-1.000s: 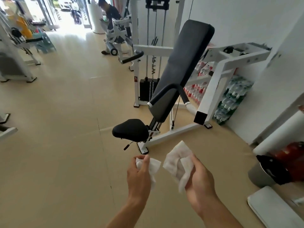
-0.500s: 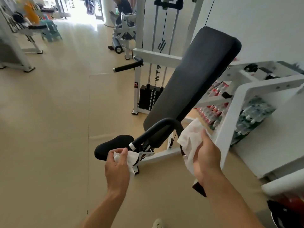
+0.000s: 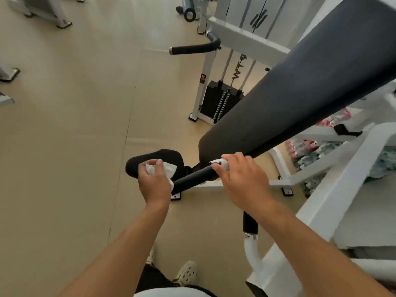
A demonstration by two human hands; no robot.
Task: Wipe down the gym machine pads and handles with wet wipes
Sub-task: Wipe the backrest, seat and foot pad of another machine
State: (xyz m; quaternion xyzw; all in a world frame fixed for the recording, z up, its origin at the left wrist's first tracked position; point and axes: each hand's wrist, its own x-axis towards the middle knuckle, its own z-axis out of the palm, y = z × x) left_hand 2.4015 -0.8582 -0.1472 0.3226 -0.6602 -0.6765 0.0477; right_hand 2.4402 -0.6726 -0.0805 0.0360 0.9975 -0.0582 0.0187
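Observation:
A black padded handle (image 3: 194,176) of the gym machine runs between my hands. My left hand (image 3: 153,182) grips its lower end with a white wet wipe (image 3: 170,168) bunched under the fingers. My right hand (image 3: 237,179) wraps the upper end, and a second wipe (image 3: 220,162) shows only as a corner beside the fingers. Behind the handle slopes the long black back pad (image 3: 300,101). The small black seat pad (image 3: 165,158) lies just beyond my left hand.
A second black handle (image 3: 192,48) juts from the white weight-stack frame (image 3: 235,35) at the back. White frame beams (image 3: 342,179) stand to the right, with stacked bottle packs (image 3: 304,146) behind them. Another black grip (image 3: 249,224) hangs under my right forearm. Beige floor (image 3: 75,146) spreads left.
I have stepped close to the machine and my view has tilted down. Both hands moved forward with their wipes and closed round the black handle, the right one higher up it.

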